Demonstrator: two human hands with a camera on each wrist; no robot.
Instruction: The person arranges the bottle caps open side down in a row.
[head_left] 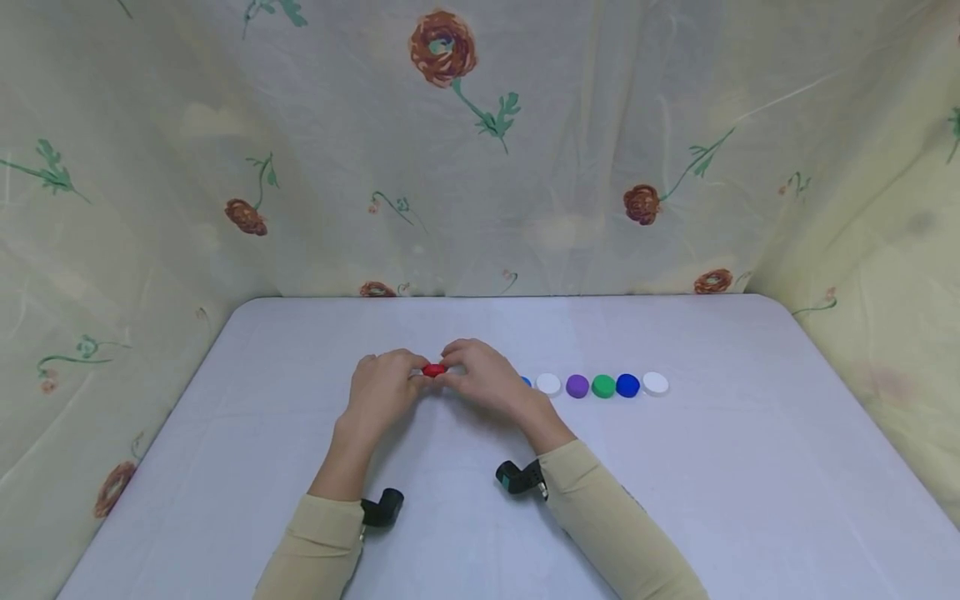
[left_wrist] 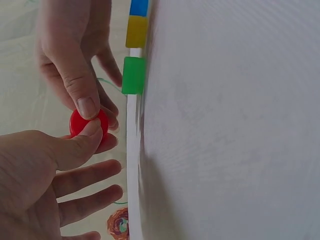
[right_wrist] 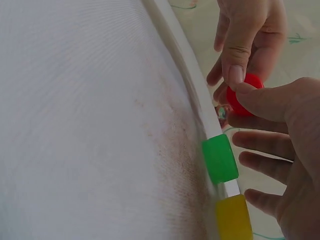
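Observation:
Both hands meet left of the middle of the table, around one red bottle cap (head_left: pixel 433 370). My left hand (head_left: pixel 384 385) pinches its left side between thumb and fingers. From the other side my right hand (head_left: pixel 483 377) pinches it too. In the left wrist view the two thumbs lie across the face of the red cap (left_wrist: pixel 103 122), with the other fingers behind. A green cap (right_wrist: pixel 220 158) and a yellow cap (right_wrist: pixel 234 217) stand near the right hand in the right wrist view. The right hand hides these in the head view.
Right of the right hand runs a row of caps: a partly hidden blue one (head_left: pixel 526 382), then white (head_left: pixel 548 384), purple (head_left: pixel 577 386), green (head_left: pixel 603 386), dark blue (head_left: pixel 627 385) and white (head_left: pixel 656 384). A white cloth covers the table (head_left: pixel 750 483). Flowered curtains (head_left: pixel 555 167) hang behind it.

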